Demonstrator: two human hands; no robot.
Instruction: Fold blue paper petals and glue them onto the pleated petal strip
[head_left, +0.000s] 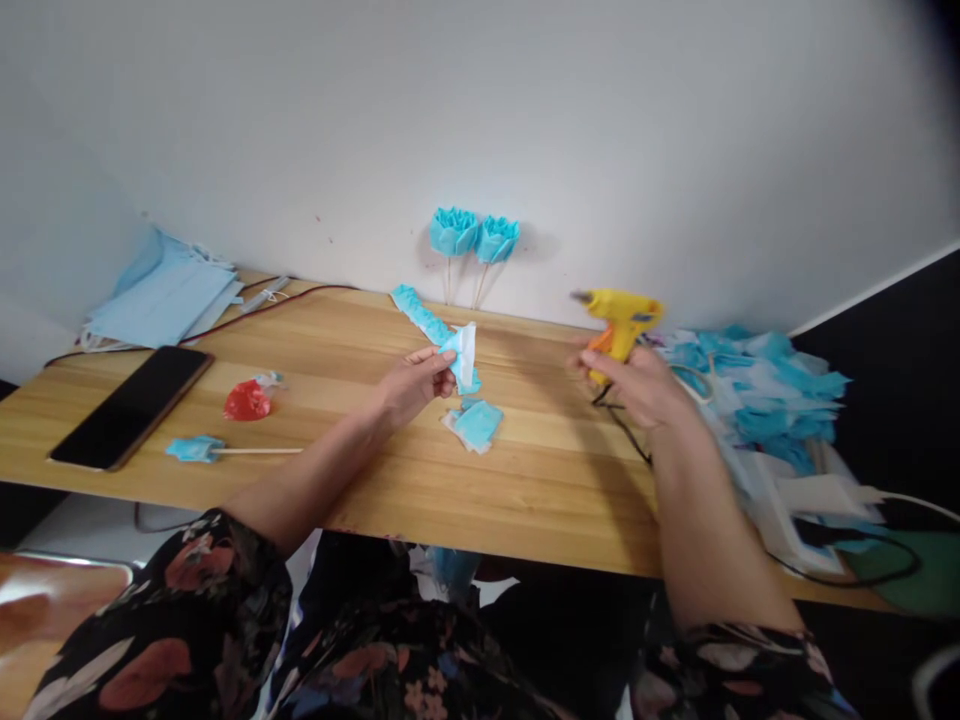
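Observation:
Between the thumb and fingers of my left hand [416, 385] is a small folded piece of blue and white fabric [466, 355], held above the table's middle. My right hand [630, 380] grips a yellow hot glue gun [621, 312] with an orange trigger, its nozzle facing left. A gathered blue strip [421, 313] lies just behind my left hand. Several cut blue pieces [476, 425] rest in a small stack in front of it. Two blue fabric flowers [454, 233] on thin sticks lean against the wall. A smaller blue bud on a stick [196, 449] lies left of my forearm.
A black phone [131, 408] and a crumpled red wrapper [249, 399] lie on the left. Flat blue masks [165, 300] are piled at the back left. Blue scraps [765, 385] heap up on the right, near a white power strip [787, 515] with cables. The wall closes off the back.

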